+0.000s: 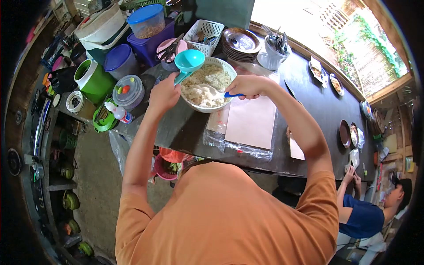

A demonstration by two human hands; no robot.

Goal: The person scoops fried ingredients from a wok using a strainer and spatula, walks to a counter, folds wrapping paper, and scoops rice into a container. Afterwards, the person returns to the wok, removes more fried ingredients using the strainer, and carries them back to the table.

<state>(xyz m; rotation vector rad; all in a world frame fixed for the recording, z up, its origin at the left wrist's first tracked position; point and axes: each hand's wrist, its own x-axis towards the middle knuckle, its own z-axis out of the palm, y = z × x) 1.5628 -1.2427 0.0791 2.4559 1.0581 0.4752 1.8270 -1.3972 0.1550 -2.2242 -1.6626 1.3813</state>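
Head view: white bowl [201, 108] of rice [214, 75] sits on the dark surface [176, 130], straight ahead of the person. Left hand [164, 93]: fingers wrapped around the handle of the teal cup [190, 58], which is over the bowl's far-left rim; no rice visible inside. Right hand [247, 86]: fingers pinching the blue handle of the spoon [232, 94], blade down in the rice. Brown paper sheets [250, 123] lie just beside the bowl, toward the person's right.

Step in hand, my read: scooping rice. Next move calls for a loaded, level blade and the cup steady, mouth up, close to the spoon. Spill risk at the rim.
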